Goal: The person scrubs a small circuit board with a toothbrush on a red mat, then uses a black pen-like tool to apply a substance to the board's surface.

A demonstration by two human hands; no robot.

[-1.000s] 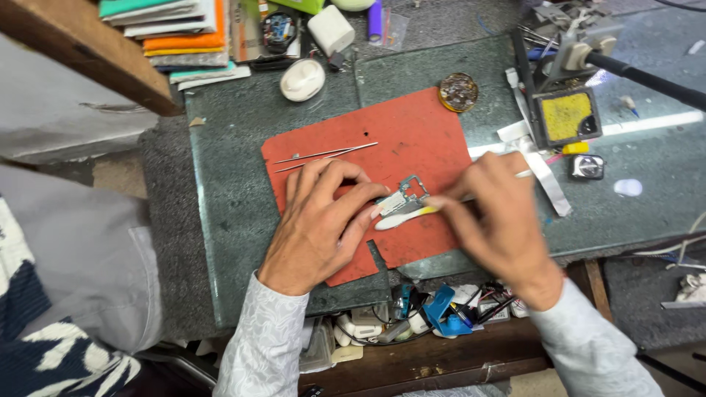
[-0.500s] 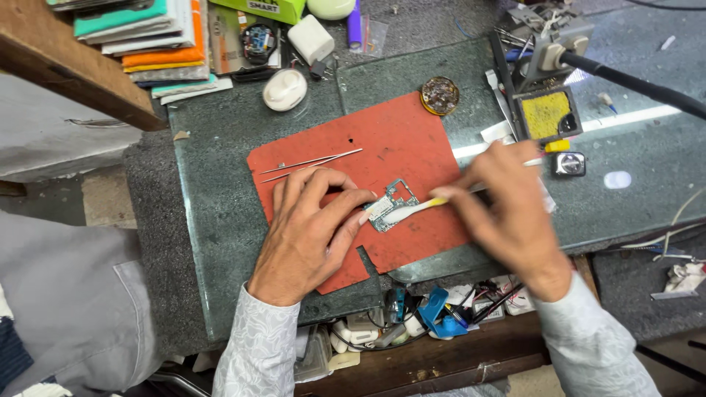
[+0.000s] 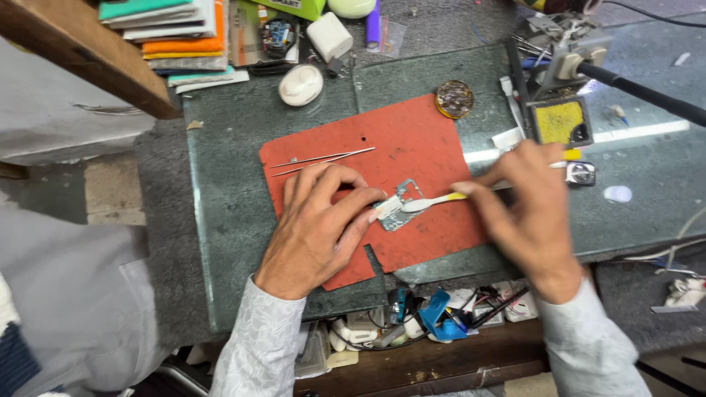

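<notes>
Left hand [image 3: 320, 224] flat on the red mat [image 3: 412, 140], fingers [image 3: 368, 198] spread, fingertips pinning a small circuit board [image 3: 397, 209]. Right hand [image 3: 529, 213] pinched shut on a white brush [image 3: 441, 200] — bristle end touching the board, just beyond the left fingertips. Tweezers [image 3: 323, 158] lying above the left knuckles — apart.

The right hand [image 3: 533, 213] is smeared by motion, its grip on the white brush [image 3: 441, 200] impossible to make out; the handle's far end vanishes behind the fingers. The left hand [image 3: 316, 228] covers one edge of the small circuit board [image 3: 397, 212], whose parts are too small to tell. The stack of books [image 3: 165, 33] is cut by the top edge, as is the soldering iron [image 3: 647, 92] by the right edge. Tools in the tray [image 3: 434, 320] below the counter [image 3: 228, 220] lie tangled and unclear.
</notes>
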